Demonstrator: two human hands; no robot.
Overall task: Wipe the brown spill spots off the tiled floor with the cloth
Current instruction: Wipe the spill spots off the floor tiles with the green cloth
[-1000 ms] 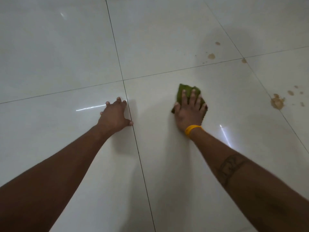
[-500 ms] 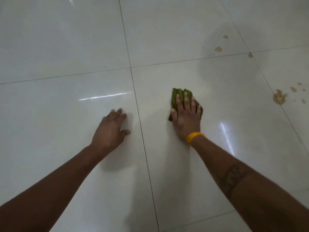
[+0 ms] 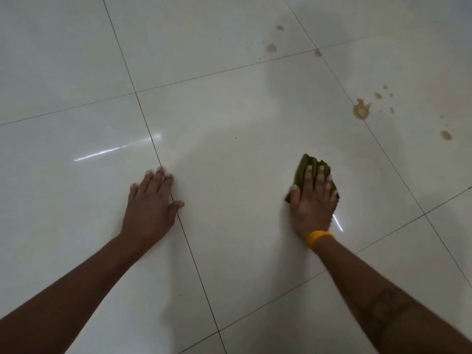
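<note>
My right hand [image 3: 314, 200] lies flat with straight fingers on a crumpled green cloth [image 3: 305, 164] and presses it onto the glossy white tiled floor [image 3: 242, 118]. The cloth's far edge sticks out beyond my fingertips. My left hand [image 3: 150, 203] rests flat on the floor across a grout line, fingers spread, holding nothing. A large brown spill spot [image 3: 361, 109] sits up and to the right of the cloth, with small drops [image 3: 446, 135] around it. More brown spots [image 3: 271, 48] lie farther away near a tile joint.
Dark grout lines [image 3: 178, 221] cross the tiles. Bright light streaks [image 3: 102, 153] reflect off the floor left of my hands. A yellow band [image 3: 319, 237] circles my right wrist. Faint wet smears show on the tile between my hands.
The view has shifted, so both hands now sit lower in the frame. My right hand has slid the cloth to the right, toward the large spot. My left hand shifted onto the grout line.
</note>
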